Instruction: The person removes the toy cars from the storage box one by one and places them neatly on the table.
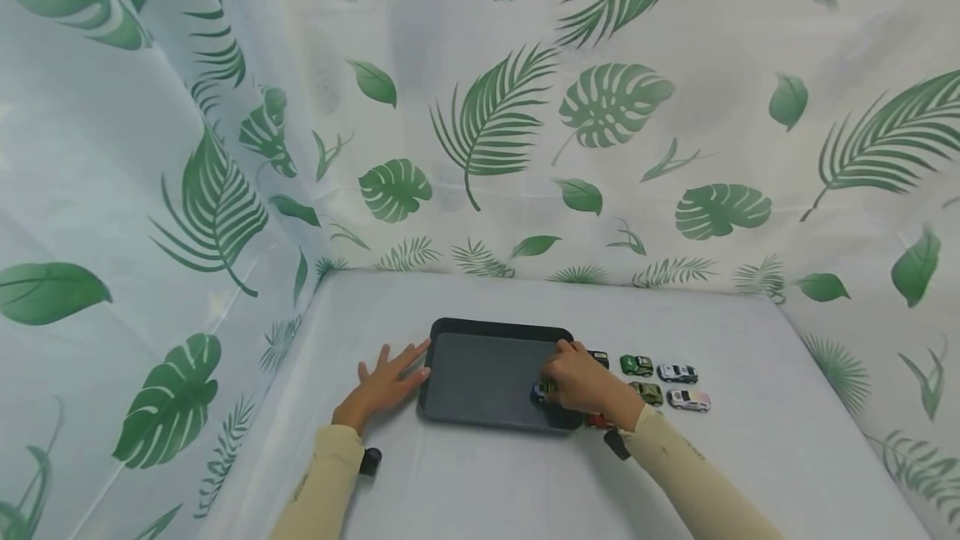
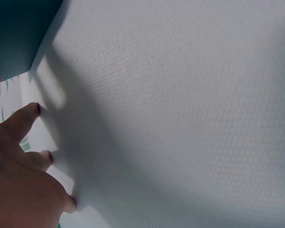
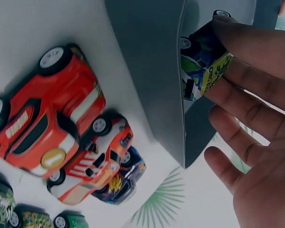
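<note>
A dark grey rectangular tray lies on the table. My right hand reaches over its right end and pinches a small blue toy car between thumb and fingers. In the right wrist view this toy car shows yellow lettering and sits inside the tray wall; whether its wheels touch the tray floor I cannot tell. With fingers spread, my left hand rests at the tray's left side, fingertips against the rim. The left wrist view shows the left hand beside the tray corner.
Several toy cars stand in rows right of the tray: a green one, a white-and-blue one, a camouflage one and a white-and-pink one. A red toy car stands close outside the tray. Leaf-printed cloth surrounds the table.
</note>
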A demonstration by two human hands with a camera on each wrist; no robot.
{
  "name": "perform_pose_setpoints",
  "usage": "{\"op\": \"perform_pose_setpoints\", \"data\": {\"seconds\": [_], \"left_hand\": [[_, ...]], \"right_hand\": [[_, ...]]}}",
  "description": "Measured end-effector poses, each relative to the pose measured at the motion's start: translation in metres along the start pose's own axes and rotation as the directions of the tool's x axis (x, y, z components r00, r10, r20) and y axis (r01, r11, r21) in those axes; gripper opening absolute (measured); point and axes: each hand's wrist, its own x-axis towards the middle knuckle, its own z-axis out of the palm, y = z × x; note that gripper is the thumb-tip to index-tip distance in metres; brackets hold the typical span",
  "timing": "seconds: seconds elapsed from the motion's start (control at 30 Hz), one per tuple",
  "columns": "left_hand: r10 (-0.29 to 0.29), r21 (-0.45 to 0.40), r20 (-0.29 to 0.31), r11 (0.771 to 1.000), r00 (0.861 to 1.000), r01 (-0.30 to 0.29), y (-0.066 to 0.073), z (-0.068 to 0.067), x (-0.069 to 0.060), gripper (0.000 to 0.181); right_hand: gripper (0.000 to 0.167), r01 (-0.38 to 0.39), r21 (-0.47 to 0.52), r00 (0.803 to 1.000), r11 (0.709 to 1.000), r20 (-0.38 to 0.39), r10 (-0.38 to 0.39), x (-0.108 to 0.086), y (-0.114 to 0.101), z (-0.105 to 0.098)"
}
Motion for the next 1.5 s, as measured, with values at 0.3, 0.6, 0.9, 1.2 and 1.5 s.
{"op": "perform_pose_setpoints", "data": {"seconds": [0.3,0.6,0.9,1.2,1.5], "left_hand": [[-0.015,0.001,0.004,1.000,1.000,0.015,0.000,0.001,0.002,0.064],[-0.019,0.011,0.004,1.000,1.000,0.019,-0.003,0.003,0.003,0.064],[-0.009,-0.010,0.004,1.000,1.000,0.009,-0.001,0.001,0.000,0.064],[-0.006,-0.019,0.010,1.000,1.000,0.006,-0.001,0.002,0.001,0.065],[0.006,-0.012,0.007,1.000,1.000,-0.006,-0.004,0.002,0.002,0.065]], "right_hand": [[0.014,-0.043,0.028,0.999,0.999,-0.002,0.043,-0.006,0.003,-0.014],[0.018,-0.073,-0.010,0.997,0.997,-0.038,0.073,-0.018,0.006,-0.030],[0.018,-0.142,-0.018,0.989,0.990,-0.055,0.141,-0.048,0.022,-0.037],[0.020,-0.288,0.005,0.958,0.958,0.007,0.288,-0.088,0.039,-0.037],[0.022,-0.359,-0.006,0.933,0.933,-0.012,0.359,-0.131,0.054,-0.032]]}}
